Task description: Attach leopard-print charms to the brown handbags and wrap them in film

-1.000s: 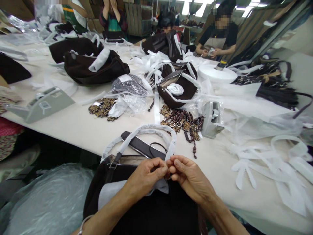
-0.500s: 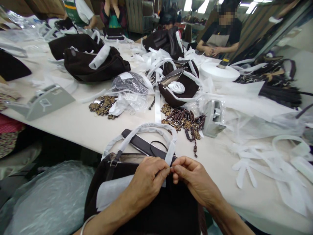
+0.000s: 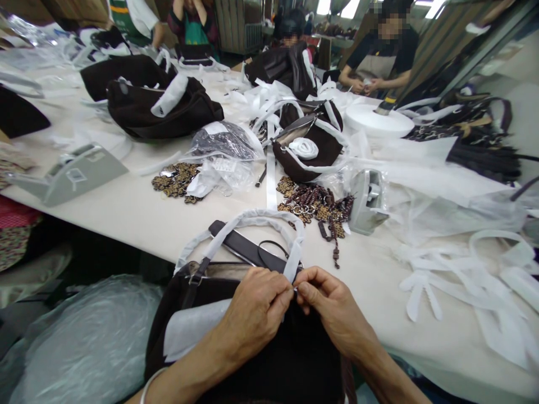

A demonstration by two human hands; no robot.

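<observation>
A dark brown handbag (image 3: 303,353) is in front of me at the table's near edge, its top partly open. White wrapping covers its raised handle (image 3: 252,216), and a pale wrapped roll (image 3: 196,328) lies across its front. Over the bag's right handle base, my left hand (image 3: 263,303) and my right hand (image 3: 322,300) meet with pinched fingers. A small dark, shiny bit shows between the fingertips, too small to name. Behind the opening lies a dark strap-like flap (image 3: 248,247) with a zip and a thin loop.
Leopard-patterned charms with rings (image 3: 311,205) are heaped beyond the bag, beside a grey tape dispenser (image 3: 369,202). Another dispenser (image 3: 84,174) is at left. More dark bags (image 3: 164,109) and white strips (image 3: 425,280) cover parts of the table. Several people work across it.
My hands stay at the same spot on the bag. The right fingers have shifted slightly, and a small dark, shiny bit now shows between the fingertips.
</observation>
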